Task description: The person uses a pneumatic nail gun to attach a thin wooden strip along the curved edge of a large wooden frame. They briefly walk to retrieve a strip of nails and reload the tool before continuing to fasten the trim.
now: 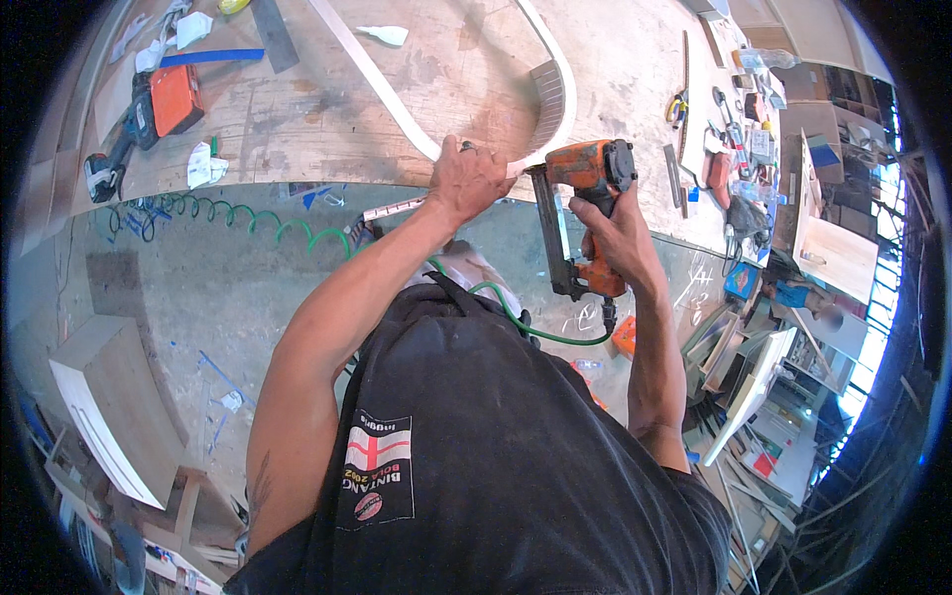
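My right hand (617, 238) grips an orange and black pneumatic nail gun (580, 164) by its handle, the long magazine pointing down toward my body. The gun's nose meets a pale curved wooden strip (567, 84) at the table's near edge. This strip stands on edge in a bent loop, with a row of close cuts on the inside of its right-hand bend. My left hand (468, 180) is closed around the strip's near corner, just left of the nose. A green air hose (555, 339) runs from the base of the gun behind my body.
The wooden worktable (297, 129) spans the far side. At its left lie an orange box (178, 99), a cordless drill (139, 124) and a blue strip (211, 57). Tools and a clear bottle (769, 59) crowd its right end. A cabinet box (119, 407) stands on the floor at left; another person (801, 297) is at far right.
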`<state>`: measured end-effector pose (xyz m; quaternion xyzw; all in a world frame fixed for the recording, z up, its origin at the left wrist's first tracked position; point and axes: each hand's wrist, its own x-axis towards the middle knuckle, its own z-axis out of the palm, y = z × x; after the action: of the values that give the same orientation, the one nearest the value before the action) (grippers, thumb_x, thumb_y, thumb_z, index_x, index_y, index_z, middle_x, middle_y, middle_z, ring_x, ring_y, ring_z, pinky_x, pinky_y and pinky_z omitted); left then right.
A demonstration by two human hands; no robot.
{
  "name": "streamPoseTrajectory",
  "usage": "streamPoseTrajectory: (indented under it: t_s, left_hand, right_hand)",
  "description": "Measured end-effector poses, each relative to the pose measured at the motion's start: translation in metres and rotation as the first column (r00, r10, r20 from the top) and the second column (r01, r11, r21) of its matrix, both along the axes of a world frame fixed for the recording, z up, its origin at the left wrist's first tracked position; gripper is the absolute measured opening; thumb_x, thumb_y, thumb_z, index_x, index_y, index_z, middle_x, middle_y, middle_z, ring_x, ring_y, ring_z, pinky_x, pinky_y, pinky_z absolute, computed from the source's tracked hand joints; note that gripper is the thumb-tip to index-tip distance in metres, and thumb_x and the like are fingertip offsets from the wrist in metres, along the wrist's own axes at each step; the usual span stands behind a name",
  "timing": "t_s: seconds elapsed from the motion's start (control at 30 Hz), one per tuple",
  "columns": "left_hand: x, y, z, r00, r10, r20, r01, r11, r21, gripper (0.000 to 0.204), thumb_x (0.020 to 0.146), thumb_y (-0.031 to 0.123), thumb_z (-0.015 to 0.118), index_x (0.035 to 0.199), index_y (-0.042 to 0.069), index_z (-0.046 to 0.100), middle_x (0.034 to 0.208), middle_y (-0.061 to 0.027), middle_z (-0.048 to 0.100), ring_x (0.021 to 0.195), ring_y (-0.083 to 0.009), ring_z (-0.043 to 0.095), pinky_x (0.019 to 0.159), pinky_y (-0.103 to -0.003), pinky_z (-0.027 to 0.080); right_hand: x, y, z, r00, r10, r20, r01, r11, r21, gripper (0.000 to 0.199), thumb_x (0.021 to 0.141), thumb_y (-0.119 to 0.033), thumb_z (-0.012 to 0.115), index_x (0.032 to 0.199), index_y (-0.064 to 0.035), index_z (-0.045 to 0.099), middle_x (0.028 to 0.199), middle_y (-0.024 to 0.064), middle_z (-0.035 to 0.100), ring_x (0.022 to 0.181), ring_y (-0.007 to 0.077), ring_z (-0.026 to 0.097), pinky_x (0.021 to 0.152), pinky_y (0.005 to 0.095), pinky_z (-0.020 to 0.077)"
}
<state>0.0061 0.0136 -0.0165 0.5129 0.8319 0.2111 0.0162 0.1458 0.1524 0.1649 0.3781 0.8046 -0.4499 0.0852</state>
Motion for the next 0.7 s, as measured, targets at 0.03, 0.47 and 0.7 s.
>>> streamPoseTrajectory:
  t_s: [0.03, 0.47, 0.7]
  left_hand:
    - [0.0, 0.0, -0.002, 1.0, 0.002, 0.0, -0.002, 1.0, -0.004, 0.035, 0.095, 0.048, 0.063, 0.086, 0.014, 0.068, 0.073, -0.0087, 0.072, 0.064, -0.024, 0.069, 0.077, -0.049, 0.041]
    - [0.002, 0.001, -0.001, 0.999, -0.01, 0.039, 0.01, 1.0, -0.012, 0.035, 0.094, 0.047, 0.066, 0.09, 0.013, 0.067, 0.076, -0.0084, 0.071, 0.068, -0.026, 0.07, 0.082, -0.049, 0.044]
    - [-0.013, -0.03, 0.005, 0.997, -0.078, 0.016, 0.076, 0.992, 0.098, 0.034, 0.089, 0.039, 0.075, 0.104, 0.009, 0.067, 0.099, -0.0115, 0.072, 0.087, -0.0268, 0.072, 0.095, -0.044, 0.042]
  right_hand:
    - [0.0, 0.001, -0.001, 1.0, 0.006, 0.0, -0.006, 1.0, 0.004, 0.065, 0.096, -0.019, 0.07, 0.14, 0.003, 0.027, 0.104, 0.0158, 0.066, 0.063, 0.0167, 0.064, 0.051, 0.0319, 0.0506]
    - [0.011, 0.009, -0.015, 0.999, 0.044, -0.013, -0.043, 0.997, 0.063, 0.071, 0.097, -0.025, 0.07, 0.144, 0.003, 0.025, 0.111, 0.0174, 0.068, 0.097, 0.0251, 0.068, 0.083, 0.0368, 0.0553]
    - [0.013, 0.006, -0.012, 0.999, 0.024, -0.024, -0.022, 0.998, 0.063, 0.072, 0.097, -0.025, 0.07, 0.143, 0.0063, 0.025, 0.114, 0.0174, 0.067, 0.101, 0.0248, 0.067, 0.086, 0.0373, 0.055]
